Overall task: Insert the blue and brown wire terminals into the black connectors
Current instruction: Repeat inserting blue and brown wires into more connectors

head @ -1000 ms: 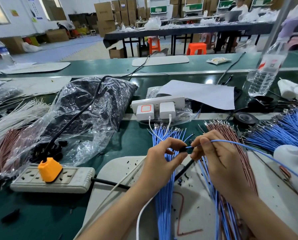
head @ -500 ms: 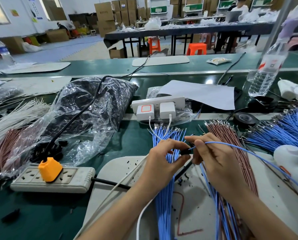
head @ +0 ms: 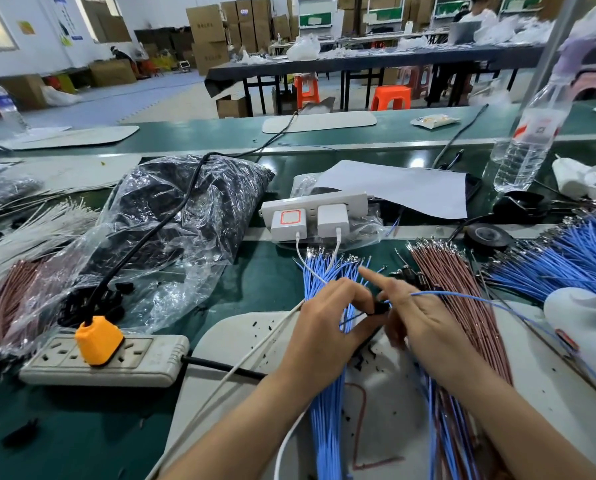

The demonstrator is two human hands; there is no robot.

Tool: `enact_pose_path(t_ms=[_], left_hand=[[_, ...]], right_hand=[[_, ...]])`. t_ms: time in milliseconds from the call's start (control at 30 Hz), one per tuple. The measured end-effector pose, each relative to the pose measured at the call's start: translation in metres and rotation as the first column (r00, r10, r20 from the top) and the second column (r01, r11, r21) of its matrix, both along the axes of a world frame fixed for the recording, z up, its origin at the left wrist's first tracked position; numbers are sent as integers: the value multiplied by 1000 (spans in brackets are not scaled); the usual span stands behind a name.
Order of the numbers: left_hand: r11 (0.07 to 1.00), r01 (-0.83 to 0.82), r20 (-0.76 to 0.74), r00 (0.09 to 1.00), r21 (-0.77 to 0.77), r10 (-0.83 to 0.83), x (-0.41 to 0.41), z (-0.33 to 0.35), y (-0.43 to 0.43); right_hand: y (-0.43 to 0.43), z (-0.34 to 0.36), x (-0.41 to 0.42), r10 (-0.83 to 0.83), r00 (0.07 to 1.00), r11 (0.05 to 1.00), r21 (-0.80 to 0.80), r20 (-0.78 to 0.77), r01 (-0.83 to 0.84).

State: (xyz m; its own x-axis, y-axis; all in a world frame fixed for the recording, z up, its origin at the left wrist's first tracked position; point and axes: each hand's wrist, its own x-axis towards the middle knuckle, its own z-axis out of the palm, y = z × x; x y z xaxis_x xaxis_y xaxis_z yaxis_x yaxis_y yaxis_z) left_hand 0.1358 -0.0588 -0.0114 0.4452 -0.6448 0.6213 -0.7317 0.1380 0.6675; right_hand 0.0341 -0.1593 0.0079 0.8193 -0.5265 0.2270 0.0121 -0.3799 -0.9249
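Black connector (head: 380, 308): sitting between the two hands, on the near side of the white socket strip (head: 315, 202) and slightly to its right, and hanging above the green worktop (head: 255, 292).
Connector against the grip: lying right at the tips of the left fingers, with the right thumb just beside it.
Left hand (head: 327, 320): its grip is closing into a pinch, with the thumb and curled fingers pressing on the black connector.
Right hand (head: 428, 323): its index finger (head: 371, 276) is pointing straight out toward the white socket strip and the other fingers are bending loosely. I cannot tell whether this grip is pinching anything.
Blue wire (head: 469, 297): running from the black connector across the back of the right hand and trailing off to the right of the white socket strip.
Blue wire bundle (head: 324, 393): lying under the left hand, with its metal terminals pointing at the white socket strip.
Brown wire bundle (head: 442, 271): lying under the right hand, right of the white socket strip and on its near side.
Bag of black connectors (head: 185, 220): slumping on the worktop just left of the white socket strip.
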Motion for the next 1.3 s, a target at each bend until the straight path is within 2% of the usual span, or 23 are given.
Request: enact_pose_path(t_ms=[67, 167, 267, 333, 400, 433, 533, 600, 667, 733, 767, 800, 867, 900, 967, 1033, 1133, 1300], left_hand=[[1000, 21, 6, 1000, -21, -20, -1, 2, 1], [998, 36, 25, 999, -53, -35, -1, 4, 1], [997, -1, 62, 998, -83, 6, 1, 0, 1], [996, -48, 115, 992, -74, 56, 4, 0, 2], [978, -188, 160, 967, -87, 200, 13, 4, 4], [951, -295, 140, 942, -90, 305, 20, 6, 6], [796, -604, -6, 797, 50, 605, 44, 11, 15], [752, -642, -142, 739, 150, 659, 53, 10, 18], [745, -647, -183, 723, 159, 667, 52, 9, 17], [705, -698, -73, 702, 126, 709, 46, 12, 16], [715, -697, 9, 717, 57, 697, 42, 15, 16], [772, -634, 84, 768, -36, 635, 39, 16, 15], [941, -311, 164, 929, -133, 331, 24, 21, 12], [983, -157, 161, 972, -90, 170, 13, 23, 11], [1000, 20, 117, 993, -2, -19, -6, 19, 8], [998, 58, 37, 998, -11, -58, -13, 10, 6], [998, 31, -96, 995, -57, -36, -7, 6, 7], [998, 37, -187, 981, -53, -47, -7, 5, 5]], right_hand=[[4, 0, 0, 55, 999, 998, -35, 0, -54], [-2, 1, 0, 4, 998, 1000, -1, 68, -4], [-10, -1, 0, -53, 977, 975, 222, 207, 6], [-10, -1, 1, -108, 965, 932, 363, 238, 15], [-18, 4, -1, -264, 927, 840, 537, 266, 86], [-24, 6, -4, -370, 891, 763, 634, 264, 130], [-50, 9, -17, -672, 708, 500, 839, 217, 216], [-60, 3, -19, -774, 612, 424, 852, 165, 306], [-59, -1, -17, -785, 594, 466, 798, 174, 382], [-47, 1, -14, -741, 624, 614, 626, 248, 481], [-38, 4, -14, -695, 656, 702, 471, 293, 534], [-30, 7, -14, -632, 695, 775, 302, 342, 555], [-12, 10, -13, -469, 781, 857, -3, 414, 516], [-3, 11, -12, -382, 817, 868, -134, 432, 478], [12, 10, -8, -236, 866, 866, -309, 442, 393], [18, 7, -6, -162, 891, 876, -353, 425, 328], [15, 4, -6, -129, 910, 893, -351, 395, 280], [12, 0, -5, -117, 916, 880, -388, 383, 275]])
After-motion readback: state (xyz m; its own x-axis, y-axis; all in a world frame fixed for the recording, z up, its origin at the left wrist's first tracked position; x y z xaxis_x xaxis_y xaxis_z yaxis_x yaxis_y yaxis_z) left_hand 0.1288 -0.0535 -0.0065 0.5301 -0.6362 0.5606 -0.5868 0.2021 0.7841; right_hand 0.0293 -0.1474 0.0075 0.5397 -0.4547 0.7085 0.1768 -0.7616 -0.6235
